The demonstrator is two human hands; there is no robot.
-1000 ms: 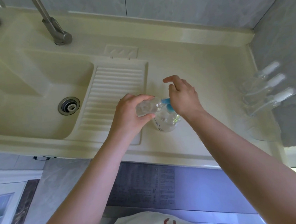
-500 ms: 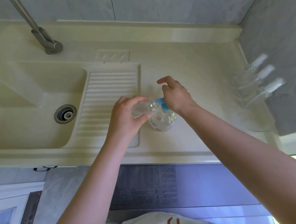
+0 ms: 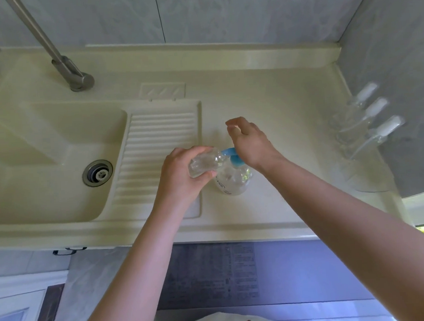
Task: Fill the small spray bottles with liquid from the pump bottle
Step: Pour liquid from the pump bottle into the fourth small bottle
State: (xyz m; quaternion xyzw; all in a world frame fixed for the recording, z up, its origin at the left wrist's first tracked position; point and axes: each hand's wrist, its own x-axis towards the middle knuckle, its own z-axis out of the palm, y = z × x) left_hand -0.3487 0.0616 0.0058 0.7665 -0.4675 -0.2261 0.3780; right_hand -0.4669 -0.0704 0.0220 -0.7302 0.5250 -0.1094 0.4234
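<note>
My left hand (image 3: 180, 179) grips a small clear spray bottle (image 3: 205, 163) without its cap, tipped on its side. Its mouth meets the blue spout of the pump bottle (image 3: 233, 182). The pump bottle is clear with a blue pump head (image 3: 236, 159) and stands on the cream counter (image 3: 277, 101). The heel of my right hand (image 3: 252, 143) rests on that pump head, fingers loosely curled and raised, holding nothing. Three more small clear spray bottles (image 3: 367, 116) with white caps stand together at the counter's right end by the wall.
A sink basin (image 3: 43, 145) with a metal drain (image 3: 97, 172) lies to the left, a ribbed washboard slope (image 3: 155, 149) beside it. A metal faucet (image 3: 74, 74) rises at the back left. A grey wall (image 3: 397, 49) closes the right side.
Both hands stay on the small bottle and the pump head. The view has shifted slightly, and my right hand's fingers sit a little higher.
</note>
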